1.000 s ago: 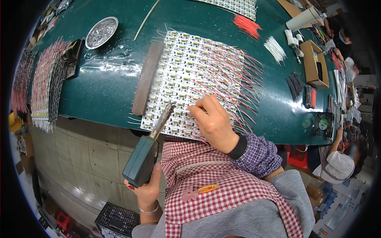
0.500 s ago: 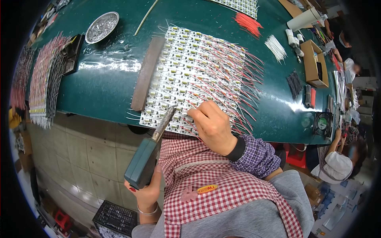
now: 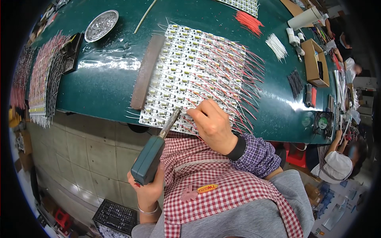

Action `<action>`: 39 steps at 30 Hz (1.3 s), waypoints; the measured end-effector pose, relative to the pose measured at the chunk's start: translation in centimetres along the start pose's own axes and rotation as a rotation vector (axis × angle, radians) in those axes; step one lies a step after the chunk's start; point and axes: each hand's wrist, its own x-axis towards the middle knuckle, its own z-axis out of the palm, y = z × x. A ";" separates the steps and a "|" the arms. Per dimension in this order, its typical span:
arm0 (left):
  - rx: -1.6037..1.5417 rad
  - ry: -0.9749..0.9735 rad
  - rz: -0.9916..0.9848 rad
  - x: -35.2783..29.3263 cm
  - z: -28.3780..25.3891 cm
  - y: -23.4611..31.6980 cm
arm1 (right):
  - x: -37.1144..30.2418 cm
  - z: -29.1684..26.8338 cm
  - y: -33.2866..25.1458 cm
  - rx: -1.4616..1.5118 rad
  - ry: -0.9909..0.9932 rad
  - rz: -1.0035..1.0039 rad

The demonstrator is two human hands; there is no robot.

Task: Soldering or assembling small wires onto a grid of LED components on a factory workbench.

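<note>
- Left hand [image 3: 149, 188]: wrapped around the grip of a soldering tool [image 3: 149, 158] with a dark green body; a bracelet [image 3: 149, 210] circles the wrist.
- Tool's metal barrel [image 3: 170, 124]: points up and to the right from the left hand, its tip just beside the right hand's fingertips.
- Right hand [image 3: 214, 125]: fingers curled, fingertips low over the panel; whether they pinch anything cannot be told, the tips being small and partly hidden.
- Circuit-board panel [image 3: 170, 81]: beneath the fingertips of the right hand and extending beyond both hands; 1 white sheet bearing rows of small components, with red and white wires [image 3: 254, 69] fanning past its right edge.
- Brown bar [image 3: 147, 73]: beyond the left hand, along the panel's left edge.
- Metal bowl [image 3: 102, 25]: farther beyond the left hand, on the green table [image 3: 107, 89].
- Beyond the right hand, to its right: 3 loose wire bundles, red [image 3: 249, 23], white [image 3: 276, 47] and black [image 3: 295, 84].
- Cardboard box [image 3: 320, 77]: to the right of those bundles.
</note>
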 end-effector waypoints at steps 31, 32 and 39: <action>0.048 0.005 0.056 -0.1 0.0 -0.2 | 0.0 0.2 0.0 0.023 0.061 0.008; 0.045 -0.010 0.061 -0.1 0.0 -0.5 | -0.2 0.2 0.1 0.020 0.045 0.005; -0.001 -0.127 0.004 0.8 -0.1 1.0 | -0.3 0.3 0.1 0.017 0.034 0.005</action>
